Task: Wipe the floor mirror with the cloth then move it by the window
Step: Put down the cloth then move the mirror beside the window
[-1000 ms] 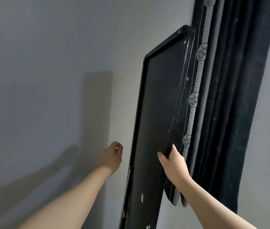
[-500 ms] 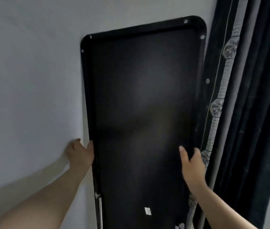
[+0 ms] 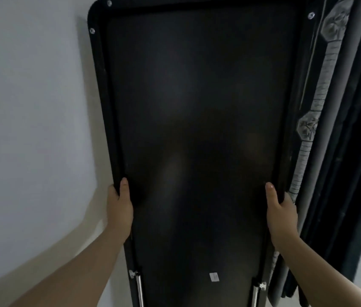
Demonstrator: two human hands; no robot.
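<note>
Floor mirror (image 3: 197, 129) back-side out, betw wall (image 3: 31, 107) & dark curtain (image 3: 352, 151). Left hand (image 3: 119, 209) grasping left frame edge, right hand (image 3: 280, 213) grasping right edge.

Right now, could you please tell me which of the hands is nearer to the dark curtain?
Right. The right hand grips the floor mirror's edge right beside the curtain; the left hand grips the opposite edge, by the wall.

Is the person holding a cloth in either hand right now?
No: the left hand and right hand each grip a side edge of the mirror and hold nothing else.
</note>
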